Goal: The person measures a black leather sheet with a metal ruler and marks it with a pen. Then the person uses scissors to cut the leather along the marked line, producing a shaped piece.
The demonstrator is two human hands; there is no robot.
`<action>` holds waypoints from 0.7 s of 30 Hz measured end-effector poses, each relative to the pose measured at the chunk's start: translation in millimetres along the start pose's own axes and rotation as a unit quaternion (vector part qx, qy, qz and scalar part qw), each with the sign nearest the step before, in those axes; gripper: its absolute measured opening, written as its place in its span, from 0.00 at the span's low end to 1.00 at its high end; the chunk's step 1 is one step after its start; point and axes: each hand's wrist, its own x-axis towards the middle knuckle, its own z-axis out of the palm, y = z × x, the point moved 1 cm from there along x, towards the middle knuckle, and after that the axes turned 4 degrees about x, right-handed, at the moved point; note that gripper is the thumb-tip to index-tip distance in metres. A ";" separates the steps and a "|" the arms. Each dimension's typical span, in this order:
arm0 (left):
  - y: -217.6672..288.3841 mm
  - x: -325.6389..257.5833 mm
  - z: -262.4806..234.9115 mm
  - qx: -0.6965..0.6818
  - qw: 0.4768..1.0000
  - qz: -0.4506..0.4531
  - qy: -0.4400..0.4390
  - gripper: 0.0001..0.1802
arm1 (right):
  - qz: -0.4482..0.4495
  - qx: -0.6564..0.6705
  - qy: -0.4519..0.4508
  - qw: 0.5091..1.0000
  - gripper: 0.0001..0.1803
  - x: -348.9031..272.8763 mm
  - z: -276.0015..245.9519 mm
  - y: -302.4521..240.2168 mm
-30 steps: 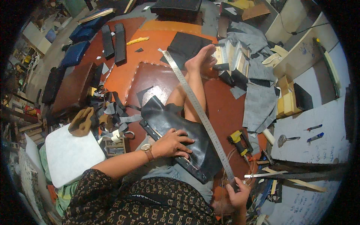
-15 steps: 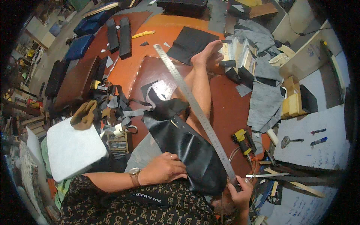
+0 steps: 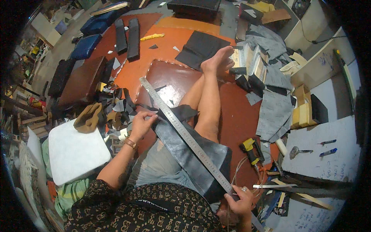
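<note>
A black leather-like sheet (image 3: 190, 161) lies stretched across my lap. Diagonally over it runs a long steel ruler (image 3: 187, 138), its far end reaching past the sheet's upper left edge. My right hand (image 3: 240, 200) grips the ruler near its lower end, fingers closed around the metal. At the sheet's upper left edge my left hand (image 3: 143, 125) pinches the material between thumb and fingers, close beside the ruler. Beyond the sheet a brown cushion-like panel (image 3: 158, 73) with a stitched border is partly covered by my legs.
Dark offcuts (image 3: 119, 104) pile up on the left beside a white padded panel (image 3: 79, 150). To the right lie a yellow-and-black air tool (image 3: 250, 150) and grey fabric (image 3: 274, 116). Pens (image 3: 328, 152) rest on a white board (image 3: 320, 164). A black sheet (image 3: 203, 48) lies near my foot.
The ruler's far end has swung down and left onto the sheet. My left hand has moved from the sheet's near side to its upper left edge, and the sheet lies flatter.
</note>
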 end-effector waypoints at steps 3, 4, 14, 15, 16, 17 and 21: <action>33.2 -1.6 -5.5 -0.086 0.993 -0.075 0.015 0.22 | 0.008 -0.019 0.005 1.000 0.23 1.2 -0.2 -0.7; 34.2 -1.3 -2.7 -0.083 0.994 -0.073 0.019 0.20 | 0.015 -0.023 -0.006 1.000 0.24 2.9 -0.3 1.5; 33.1 -0.1 0.1 -0.036 0.998 -0.053 -0.003 0.17 | 0.025 -0.045 -0.037 0.998 0.26 19.4 -2.3 12.1; 37.5 1.0 -1.7 -0.054 0.996 -0.067 -0.007 0.17 | 0.038 -0.026 -0.027 0.999 0.26 20.3 -0.8 11.5; 41.7 1.6 -4.9 -0.072 0.994 -0.081 -0.006 0.18 | 0.046 -0.005 -0.017 0.999 0.26 23.4 1.2 10.3; 43.5 3.5 -5.5 -0.090 0.991 -0.096 -0.005 0.18 | 0.055 0.015 -0.006 0.998 0.26 26.2 3.5 9.1; 27.4 16.8 -8.4 -0.070 0.990 -0.056 -0.110 0.19 | 0.086 0.066 -0.014 0.994 0.25 34.4 8.8 7.8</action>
